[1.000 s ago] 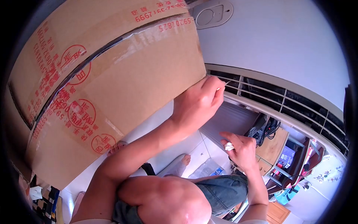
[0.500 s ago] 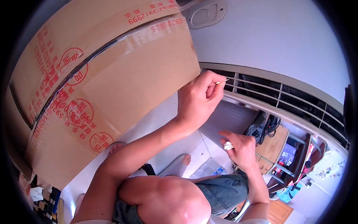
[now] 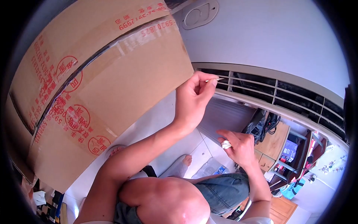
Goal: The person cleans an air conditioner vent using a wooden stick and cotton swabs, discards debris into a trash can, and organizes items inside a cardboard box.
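Left hand (image 3: 192, 100): grip pinched on thin stick (image 3: 220, 78), tip at vent grille (image 3: 276, 90); narrow slats call for fine alignment. Right hand (image 3: 243, 148): grip closed around white bundle (image 3: 226, 144), below grille.

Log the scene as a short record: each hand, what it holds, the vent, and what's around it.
Left hand: left hand raised, pinching a thin stick
Stick: tip points at the vent grille; contact cannot be told
Right hand: right hand lower, holding small white items
Vent: long, barred, dark behind the bars, under a pale panel
Left side: large taped cardboard box with red print, its corner near the left hand
Below vent: black cables by a wooden cabinet
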`<move>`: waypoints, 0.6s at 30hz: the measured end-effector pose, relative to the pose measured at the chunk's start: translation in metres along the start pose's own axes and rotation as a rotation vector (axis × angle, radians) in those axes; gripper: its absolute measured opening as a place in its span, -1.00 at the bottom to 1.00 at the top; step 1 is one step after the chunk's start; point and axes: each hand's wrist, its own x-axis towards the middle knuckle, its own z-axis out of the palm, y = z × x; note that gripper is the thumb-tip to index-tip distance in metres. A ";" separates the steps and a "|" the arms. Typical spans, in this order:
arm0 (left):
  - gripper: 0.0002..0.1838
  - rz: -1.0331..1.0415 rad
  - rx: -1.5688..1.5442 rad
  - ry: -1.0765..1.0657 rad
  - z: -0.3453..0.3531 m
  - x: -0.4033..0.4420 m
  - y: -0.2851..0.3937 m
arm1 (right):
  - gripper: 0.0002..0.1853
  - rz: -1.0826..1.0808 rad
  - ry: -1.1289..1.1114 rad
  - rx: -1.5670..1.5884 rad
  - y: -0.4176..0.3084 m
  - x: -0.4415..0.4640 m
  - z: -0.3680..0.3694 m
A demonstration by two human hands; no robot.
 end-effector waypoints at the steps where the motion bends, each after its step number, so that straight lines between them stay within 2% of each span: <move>1: -0.92 -0.038 -0.020 -0.004 -0.001 0.000 0.001 | -0.79 -0.012 -0.005 -0.008 0.002 -0.001 0.001; 13: -0.90 -0.091 -0.080 -0.022 -0.001 0.000 -0.006 | -0.77 -0.047 0.022 -0.008 0.004 0.000 0.001; 18: -0.92 0.011 0.106 0.007 -0.009 -0.003 0.000 | -0.77 -0.042 0.017 -0.004 0.003 0.000 0.001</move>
